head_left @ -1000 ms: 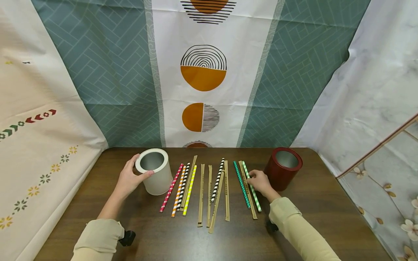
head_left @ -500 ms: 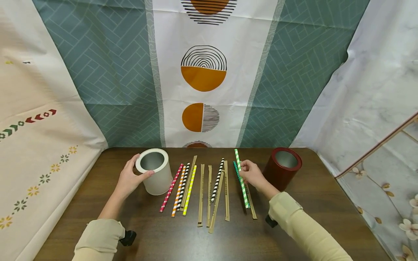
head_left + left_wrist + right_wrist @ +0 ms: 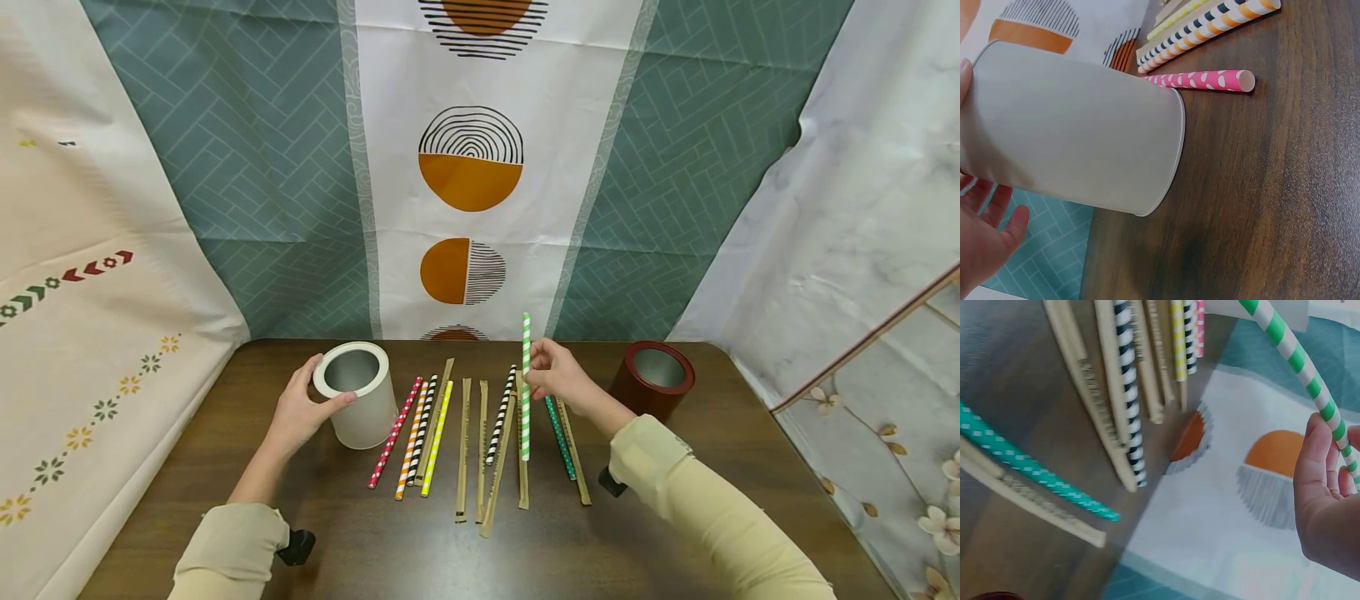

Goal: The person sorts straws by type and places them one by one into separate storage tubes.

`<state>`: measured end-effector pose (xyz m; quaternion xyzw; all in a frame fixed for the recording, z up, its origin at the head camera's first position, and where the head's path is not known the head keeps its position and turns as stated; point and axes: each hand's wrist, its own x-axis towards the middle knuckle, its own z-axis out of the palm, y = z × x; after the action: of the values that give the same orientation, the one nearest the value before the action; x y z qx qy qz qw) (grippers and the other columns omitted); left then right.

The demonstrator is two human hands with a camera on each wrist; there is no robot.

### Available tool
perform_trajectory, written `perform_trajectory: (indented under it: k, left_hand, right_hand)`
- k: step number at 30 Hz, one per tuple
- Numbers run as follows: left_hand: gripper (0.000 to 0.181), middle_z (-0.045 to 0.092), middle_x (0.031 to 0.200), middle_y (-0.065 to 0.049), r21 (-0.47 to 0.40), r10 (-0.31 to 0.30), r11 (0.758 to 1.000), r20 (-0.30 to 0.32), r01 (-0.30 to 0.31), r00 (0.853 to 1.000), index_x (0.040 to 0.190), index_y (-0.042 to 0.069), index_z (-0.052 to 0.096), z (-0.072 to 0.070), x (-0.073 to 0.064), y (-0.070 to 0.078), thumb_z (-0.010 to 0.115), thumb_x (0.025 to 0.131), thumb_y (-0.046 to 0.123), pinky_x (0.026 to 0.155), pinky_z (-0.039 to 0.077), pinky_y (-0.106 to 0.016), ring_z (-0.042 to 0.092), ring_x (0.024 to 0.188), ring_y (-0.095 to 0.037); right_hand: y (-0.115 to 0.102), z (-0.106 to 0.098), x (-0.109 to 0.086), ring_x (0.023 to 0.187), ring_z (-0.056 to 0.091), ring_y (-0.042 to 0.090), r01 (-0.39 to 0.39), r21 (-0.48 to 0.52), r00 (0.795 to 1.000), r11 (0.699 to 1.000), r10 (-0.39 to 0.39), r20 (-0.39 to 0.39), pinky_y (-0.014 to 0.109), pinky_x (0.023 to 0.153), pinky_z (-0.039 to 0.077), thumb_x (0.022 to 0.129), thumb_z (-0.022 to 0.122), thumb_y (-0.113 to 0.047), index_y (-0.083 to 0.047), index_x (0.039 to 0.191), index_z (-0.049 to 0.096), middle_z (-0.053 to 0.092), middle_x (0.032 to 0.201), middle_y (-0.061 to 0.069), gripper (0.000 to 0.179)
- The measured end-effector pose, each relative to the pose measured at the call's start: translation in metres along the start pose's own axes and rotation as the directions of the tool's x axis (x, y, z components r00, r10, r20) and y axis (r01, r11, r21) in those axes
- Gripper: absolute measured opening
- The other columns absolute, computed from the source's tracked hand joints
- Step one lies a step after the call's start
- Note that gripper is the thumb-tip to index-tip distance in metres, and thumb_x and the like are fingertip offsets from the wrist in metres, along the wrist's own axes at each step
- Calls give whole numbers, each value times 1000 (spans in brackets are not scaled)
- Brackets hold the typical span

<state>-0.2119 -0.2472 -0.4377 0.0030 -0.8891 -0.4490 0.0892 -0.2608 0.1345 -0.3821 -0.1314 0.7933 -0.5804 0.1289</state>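
Note:
My left hand (image 3: pixel 297 414) holds the upright white can (image 3: pixel 369 423) at the back left, thumb across its near side and fingers at the far side. In the left wrist view the can (image 3: pixel 1079 125) stands on the table with a pink dotted straw (image 3: pixel 1210 80) beside its base. My right hand (image 3: pixel 567 383) pinches a green-and-white striped straw (image 3: pixel 526 429), held nearly upright above the table. The right wrist view shows thumb and fingertips around this striped straw (image 3: pixel 1297 360). Below and right of it lie a teal dotted straw (image 3: pixel 564 450) and a paper-wrapped straw (image 3: pixel 576 467).
A dark red can (image 3: pixel 641 393) stands at the back right, partly behind my right forearm. Between the cans lie several straws: orange-striped (image 3: pixel 409 450), yellow (image 3: pixel 435 446), black-striped (image 3: pixel 496 429) and brown paper-wrapped ones (image 3: pixel 462 454). A patterned cloth (image 3: pixel 285 275) hangs behind the table.
My right hand has picked up the green-striped straw from beside the teal one, lifted it and carried it left, turning it more upright. My left hand stays on the white can.

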Motion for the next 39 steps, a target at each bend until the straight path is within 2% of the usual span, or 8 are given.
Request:
perform_trajectory:
  k: [6, 13, 17, 25, 32, 39]
  left_hand:
    - [90, 27, 138, -22, -1, -4, 1000, -1, 4, 1000, 140, 7, 19, -1, -1, 2, 70, 72, 36, 90, 30, -54, 35, 116, -35]
    - [89, 27, 138, -21, -5, -17, 1000, 6, 17, 1000, 140, 8, 20, -1, -1, 2, 70, 72, 36, 91, 31, -54, 35, 116, -35]
    - [90, 27, 137, -21, -1, -16, 1000, 5, 16, 1000, 140, 8, 19, -1, -1, 2, 70, 72, 36, 91, 31, -53, 35, 116, -35]
    - [91, 25, 139, -21, 10, -28, 1000, 22, 28, 999, 141, 8, 17, -2, 0, 2, 69, 73, 38, 91, 30, -55, 35, 117, -36]
    - [91, 25, 139, -20, 9, -33, 999, 18, 32, 999, 141, 8, 18, -2, 0, 1, 69, 73, 38, 91, 30, -55, 34, 117, -35]
    - [91, 27, 138, -21, 14, -31, 999, 9, 31, 999, 141, 9, 18, 0, 0, 0, 70, 72, 38, 91, 30, -56, 34, 118, -35]
  right_hand:
    - [-24, 4, 6, 57, 55, 15, 38, 29, 999, 999, -38, 5, 29, 53, 49, 81, 50, 3, 2, 100, 38, 48, 75, 5, 22]
    - [-46, 11, 14, 57, 54, 19, 101, 112, 995, 989, -101, -10, 27, 52, 48, 82, 46, 2, -1, 96, 37, 48, 71, 4, 17]
    - [-61, 15, 19, 57, 54, 14, 144, 156, 989, 977, -140, -37, 27, 53, 48, 82, 45, 2, -2, 95, 38, 50, 70, 4, 15]
    - [-85, 21, 31, 65, 60, 14, 214, 218, 974, 952, -192, -119, 29, 60, 51, 83, 47, 0, -5, 93, 43, 56, 73, 3, 12]
    - [-94, 33, 41, 64, 60, 10, 245, 310, 964, 919, -195, -183, 24, 59, 50, 83, 51, 2, -8, 90, 42, 56, 73, 1, 15]
    - [-91, 53, 51, 66, 62, 12, 267, 376, 955, 887, -192, -226, 25, 61, 50, 82, 52, 3, -10, 89, 44, 56, 74, 1, 17]
